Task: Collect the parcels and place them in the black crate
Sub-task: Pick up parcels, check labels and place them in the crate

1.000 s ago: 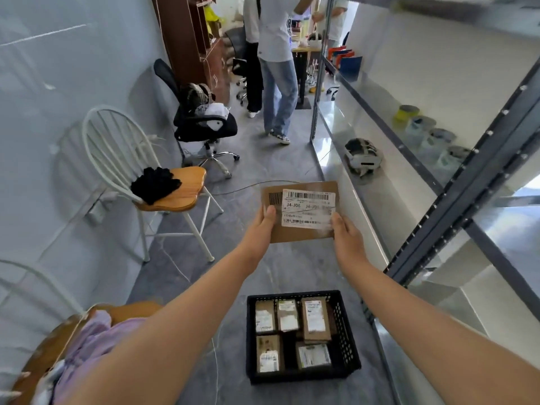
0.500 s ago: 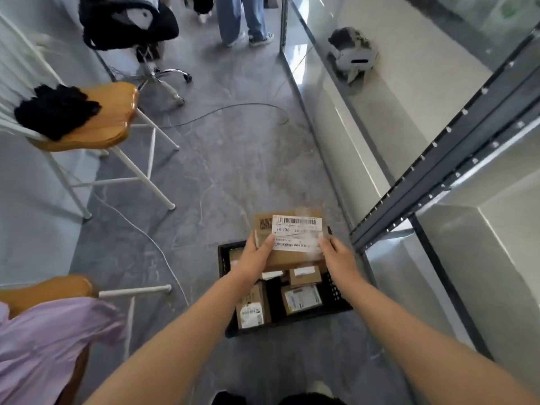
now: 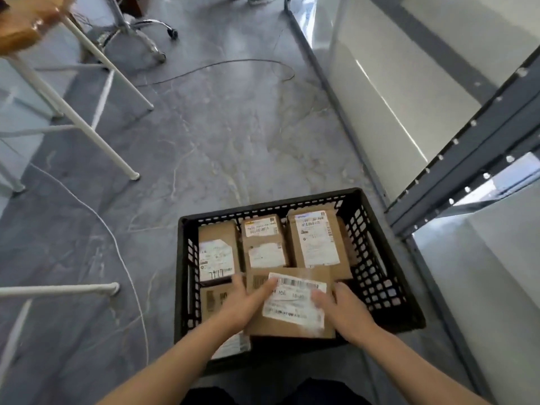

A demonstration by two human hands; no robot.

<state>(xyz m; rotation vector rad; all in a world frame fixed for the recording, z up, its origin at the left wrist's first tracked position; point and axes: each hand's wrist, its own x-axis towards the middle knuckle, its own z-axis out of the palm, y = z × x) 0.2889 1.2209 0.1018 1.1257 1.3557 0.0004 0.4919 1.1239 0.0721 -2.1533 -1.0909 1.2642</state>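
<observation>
1. The parcel (image 3: pixel 292 305) is held flat and label-up, low inside the near half of the crate (image 3: pixel 388 276). It can't be told whether it's already resting on the other parcels (image 3: pixel 264 244) or just above them.
2. It's pinched by its two ends. The left hand (image 3: pixel 242 302) has its thumb laid on the label, and the right hand (image 3: pixel 344 311) is clamped on the right edge the same way. The fingers underneath are hidden.
3. The step in hand looks like the set-down. It's best done by keeping the parcel level until its weight is taken from below, and only then should the thumbs be lifted.
4. A dark gap is seen by the right wall, so the parcel is probably better nudged that way than left teetering across two boxes.
5. Fingers should be drawn out sideways so nothing gets trapped against the wall.
</observation>
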